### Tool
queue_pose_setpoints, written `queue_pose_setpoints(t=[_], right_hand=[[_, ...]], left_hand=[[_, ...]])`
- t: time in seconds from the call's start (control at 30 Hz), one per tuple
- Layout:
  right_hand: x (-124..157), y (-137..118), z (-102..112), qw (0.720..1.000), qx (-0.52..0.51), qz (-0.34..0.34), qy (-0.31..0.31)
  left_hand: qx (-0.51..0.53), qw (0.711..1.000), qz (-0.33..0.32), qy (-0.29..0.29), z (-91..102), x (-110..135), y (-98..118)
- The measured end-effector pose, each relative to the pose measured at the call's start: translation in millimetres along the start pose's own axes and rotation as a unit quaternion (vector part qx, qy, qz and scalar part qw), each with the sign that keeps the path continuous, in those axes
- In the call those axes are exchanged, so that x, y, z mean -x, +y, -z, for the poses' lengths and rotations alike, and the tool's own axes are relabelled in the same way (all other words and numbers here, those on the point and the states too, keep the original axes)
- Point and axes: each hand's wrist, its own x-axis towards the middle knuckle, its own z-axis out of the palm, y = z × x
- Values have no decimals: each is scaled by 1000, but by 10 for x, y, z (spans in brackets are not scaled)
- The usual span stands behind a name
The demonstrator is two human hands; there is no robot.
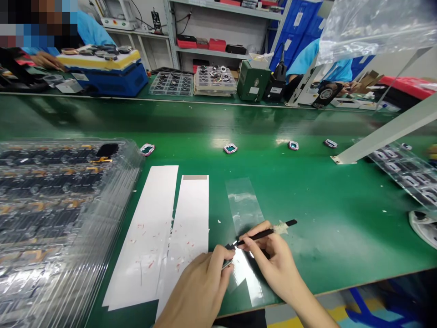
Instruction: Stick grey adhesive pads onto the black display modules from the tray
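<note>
In the head view, my right hand [275, 255] grips a slim black pen-like tool [261, 234] with pale tape wrapped near its far end. The tool's tip points left and down, at the fingertips of my left hand [205, 278]. There my left thumb and index finger pinch a small dark part with a shiny edge [228, 263], mostly hidden by the fingers. Under both hands lies a clear plastic film strip [243, 200] on the green bench. To the left are two long white paper strips [145, 223] [193, 205] with small reddish scraps on them.
Stacked clear trays [112, 218] of dark parts with orange flex cables fill the left side. Several small frames, one [230, 148] in the middle, lie along the bench. A white post [382, 132] and another tray [406, 168] stand right. Two co-workers sit across the bench.
</note>
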Motion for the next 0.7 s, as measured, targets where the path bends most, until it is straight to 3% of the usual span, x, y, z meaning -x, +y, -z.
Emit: queue_pose_setpoints(t=[0.17,0.4,0.7], right_hand=[[-1,19,18,1000,-6,-23,-3],[7,37,-6,999,-11,-34,6],[5,-166,40,988,-114,-30,98]], left_hand=[[52,997,17,46,-54,12,-20],[55,998,12,42,-51,17,-26],[91,992,85,5,66,-88,-17]])
